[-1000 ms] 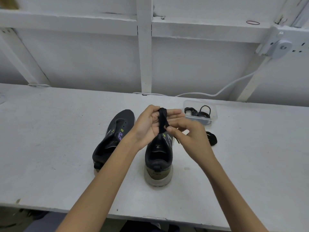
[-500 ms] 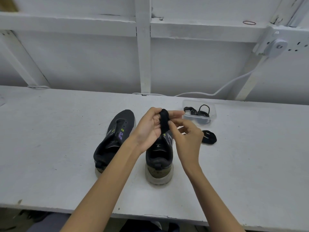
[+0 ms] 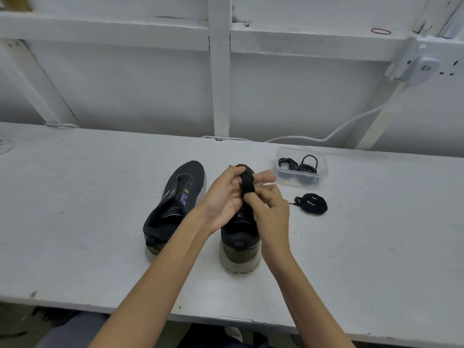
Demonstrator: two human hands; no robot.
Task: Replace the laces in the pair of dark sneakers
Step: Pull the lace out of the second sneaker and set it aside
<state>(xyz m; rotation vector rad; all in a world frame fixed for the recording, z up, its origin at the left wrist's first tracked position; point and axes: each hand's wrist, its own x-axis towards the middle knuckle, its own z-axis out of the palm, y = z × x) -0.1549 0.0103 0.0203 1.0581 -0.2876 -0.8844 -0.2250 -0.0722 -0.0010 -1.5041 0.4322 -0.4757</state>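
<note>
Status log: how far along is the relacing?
Done: one sneaker has bare eyelets; a coiled lace lies on the table. In hand: left hand and right hand grip a bundled lace over the other sneaker. Left: probably threading laces from the clear box.

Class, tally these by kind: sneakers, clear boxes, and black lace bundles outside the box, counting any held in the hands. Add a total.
Sneakers: 2 (left sneaker, right sneaker)
Clear box: 1
Lace bundles outside it: 2 (held bundle, loose bundle)
Total: 5
</note>
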